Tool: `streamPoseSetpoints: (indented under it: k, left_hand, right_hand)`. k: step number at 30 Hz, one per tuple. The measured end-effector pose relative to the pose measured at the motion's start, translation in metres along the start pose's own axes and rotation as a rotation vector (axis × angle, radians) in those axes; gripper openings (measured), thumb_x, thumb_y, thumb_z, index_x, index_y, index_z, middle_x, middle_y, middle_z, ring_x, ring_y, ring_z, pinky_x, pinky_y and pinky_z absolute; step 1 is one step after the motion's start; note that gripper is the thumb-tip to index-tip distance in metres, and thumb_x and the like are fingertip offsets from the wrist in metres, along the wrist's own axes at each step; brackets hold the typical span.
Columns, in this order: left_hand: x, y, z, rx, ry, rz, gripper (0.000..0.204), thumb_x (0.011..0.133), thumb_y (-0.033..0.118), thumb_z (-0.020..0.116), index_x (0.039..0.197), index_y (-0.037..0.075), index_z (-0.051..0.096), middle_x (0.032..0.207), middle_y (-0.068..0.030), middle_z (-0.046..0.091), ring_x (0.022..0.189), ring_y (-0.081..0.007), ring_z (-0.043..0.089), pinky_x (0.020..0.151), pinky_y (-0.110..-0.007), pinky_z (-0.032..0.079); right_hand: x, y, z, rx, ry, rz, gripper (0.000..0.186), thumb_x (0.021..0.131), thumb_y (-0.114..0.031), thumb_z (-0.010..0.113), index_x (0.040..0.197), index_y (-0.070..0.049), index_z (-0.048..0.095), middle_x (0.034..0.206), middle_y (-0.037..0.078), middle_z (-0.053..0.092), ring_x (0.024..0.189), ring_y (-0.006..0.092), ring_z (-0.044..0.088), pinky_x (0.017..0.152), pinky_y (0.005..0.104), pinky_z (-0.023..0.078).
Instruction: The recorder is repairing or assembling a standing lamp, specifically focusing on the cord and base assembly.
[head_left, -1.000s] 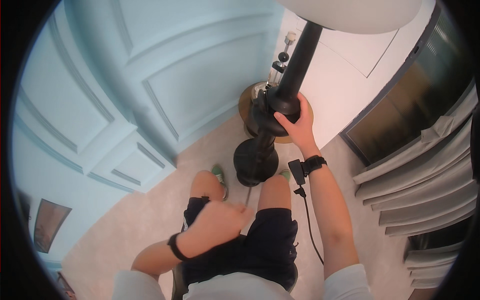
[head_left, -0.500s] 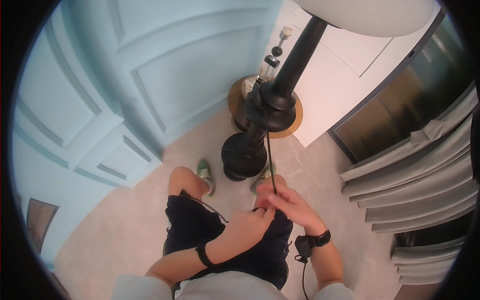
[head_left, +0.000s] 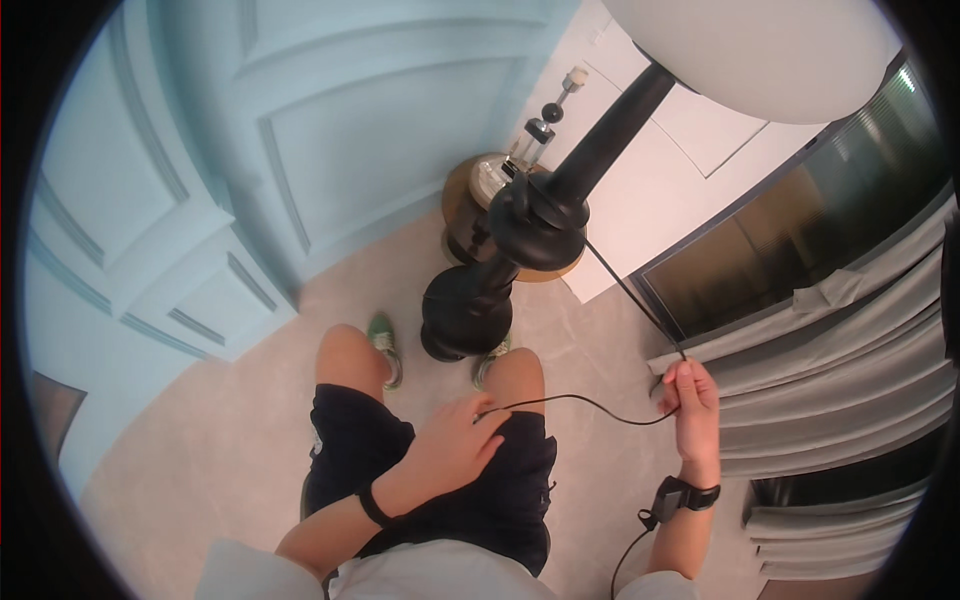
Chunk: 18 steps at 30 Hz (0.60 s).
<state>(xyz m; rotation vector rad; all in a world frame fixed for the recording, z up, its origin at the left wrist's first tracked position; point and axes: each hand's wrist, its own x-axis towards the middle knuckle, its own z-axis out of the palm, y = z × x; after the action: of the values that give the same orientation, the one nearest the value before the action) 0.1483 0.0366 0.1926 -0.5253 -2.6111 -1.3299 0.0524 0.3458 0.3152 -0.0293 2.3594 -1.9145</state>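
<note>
A thin black cord (head_left: 575, 397) runs from a tall black floor lamp (head_left: 540, 235) to my hands. Between the thumb and fingers of my right hand (head_left: 693, 400), off to the right, the cord is pinched, with a straight stretch rising to the lamp's lower bulge. From there it sags loosely across to my left hand (head_left: 455, 440), whose fingers close on it above my thigh; whatever lies inside that palm is hidden. The lamp has a rounded black base (head_left: 465, 310) on the floor and a big white shade (head_left: 760, 50) at the top.
Behind the lamp stands a round side table (head_left: 460, 200) with a small chrome-and-glass lamp (head_left: 540, 125) lacking a shade. Blue panelled walls (head_left: 380, 140) rise on the left. Grey curtains (head_left: 800, 350) hang at right beside a dark glass door (head_left: 780, 230). My knees flank the lamp base.
My right hand has moved right, away from my left, drawing the cord out to the side. My left hand has shifted slightly left. The view has tilted a little.
</note>
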Motion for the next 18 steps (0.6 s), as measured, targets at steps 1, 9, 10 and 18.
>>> streamPoseSetpoints:
  k: [1, 9, 10, 18]
  left_hand:
    - [-0.002, -0.004, -0.005, 0.008, 0.006, -0.014, 0.036, 0.089, 0.012, 0.075, 0.124, 0.008, 0.067, 0.124, -0.0140, 0.058, 0.107, -0.0319, 0.064, 0.092, -0.042, 0.052]
    - [0.016, -0.021, -0.028, -0.064, 0.122, -0.049, 0.025, 0.091, 0.007, 0.071, 0.116, 0.006, 0.068, 0.117, -0.0135, 0.061, 0.098, -0.0335, 0.067, 0.084, -0.042, 0.054]
    - [0.033, -0.019, -0.040, -0.089, 0.204, 0.009, 0.025, 0.091, 0.006, 0.069, 0.116, 0.006, 0.068, 0.117, -0.0140, 0.061, 0.099, -0.0342, 0.066, 0.083, -0.041, 0.054]
    - [0.195, -0.005, -0.036, -0.313, 0.551, 0.256, 0.042, 0.089, 0.005, 0.065, 0.129, -0.002, 0.056, 0.132, -0.0207, 0.052, 0.118, -0.0392, 0.057, 0.099, -0.044, 0.049]
  right_hand:
    - [-0.001, -0.012, -0.002, -0.134, 0.017, -0.042, 0.034, 0.113, -0.031, 0.052, 0.094, -0.006, 0.064, 0.066, -0.006, 0.046, 0.060, 0.0040, 0.040, 0.060, 0.0226, 0.041]
    - [0.010, -0.039, -0.035, -0.450, 0.070, -0.132, 0.035, 0.111, -0.032, 0.054, 0.093, -0.007, 0.068, 0.062, -0.007, 0.048, 0.054, 0.0021, 0.043, 0.049, 0.0208, 0.031]
    - [0.007, -0.037, -0.032, -0.465, 0.050, -0.139, 0.035, 0.111, -0.032, 0.054, 0.093, -0.007, 0.068, 0.062, -0.007, 0.048, 0.054, 0.0021, 0.043, 0.049, 0.0208, 0.031]
    - [0.022, 0.017, -0.058, -0.666, 0.207, 0.063, 0.050, 0.111, -0.041, 0.051, 0.082, -0.005, 0.068, 0.060, -0.005, 0.046, 0.052, 0.0047, 0.045, 0.048, 0.0248, 0.043]
